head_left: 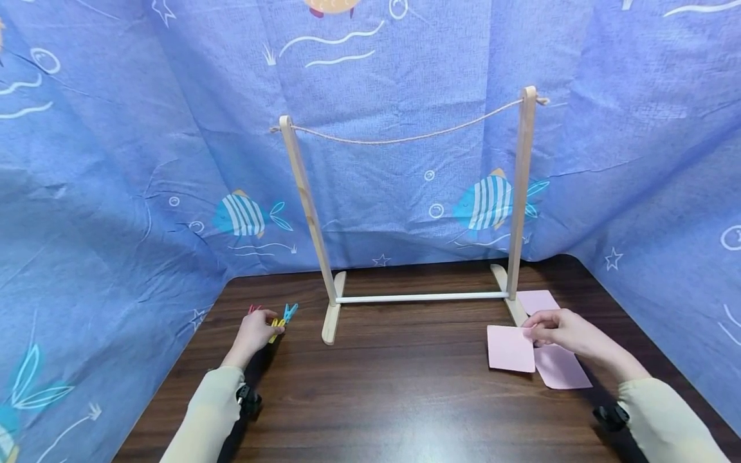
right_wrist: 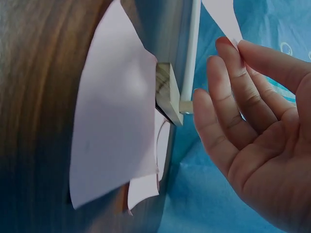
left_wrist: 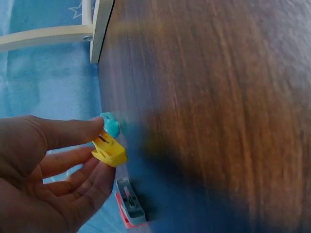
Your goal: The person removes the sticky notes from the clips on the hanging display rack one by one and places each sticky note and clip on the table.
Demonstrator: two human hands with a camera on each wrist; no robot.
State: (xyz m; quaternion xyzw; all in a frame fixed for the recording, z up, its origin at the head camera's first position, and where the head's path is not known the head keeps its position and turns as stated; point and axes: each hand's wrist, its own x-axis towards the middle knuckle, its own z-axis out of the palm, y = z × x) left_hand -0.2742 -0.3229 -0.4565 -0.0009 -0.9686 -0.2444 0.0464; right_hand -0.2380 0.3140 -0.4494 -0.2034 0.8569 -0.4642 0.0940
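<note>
Between thumb and fingertips, my left hand (head_left: 256, 332) pinches a yellow clothespin (left_wrist: 111, 150) at the left of the table. A blue clothespin (head_left: 290, 312) lies just beyond it. Beside that hand, a grey clothespin (left_wrist: 129, 200) and a red one (left_wrist: 121, 213) lie together. My right hand (head_left: 558, 331) pinches a pink paper square (head_left: 511, 348) by its edge, close to the rack's right foot. Under and behind this hand, more pink paper squares (head_left: 563, 368) lie on the table, one of them (right_wrist: 115, 109) large in the right wrist view.
A wooden rack stands at the back, with a left post (head_left: 307, 206), a right post (head_left: 522, 193) and a white bottom bar (head_left: 422, 298). A sagging string (head_left: 399, 140) joins the post tops. Blue fish-print cloth (head_left: 382, 77) hangs behind the dark wooden table (head_left: 393, 399).
</note>
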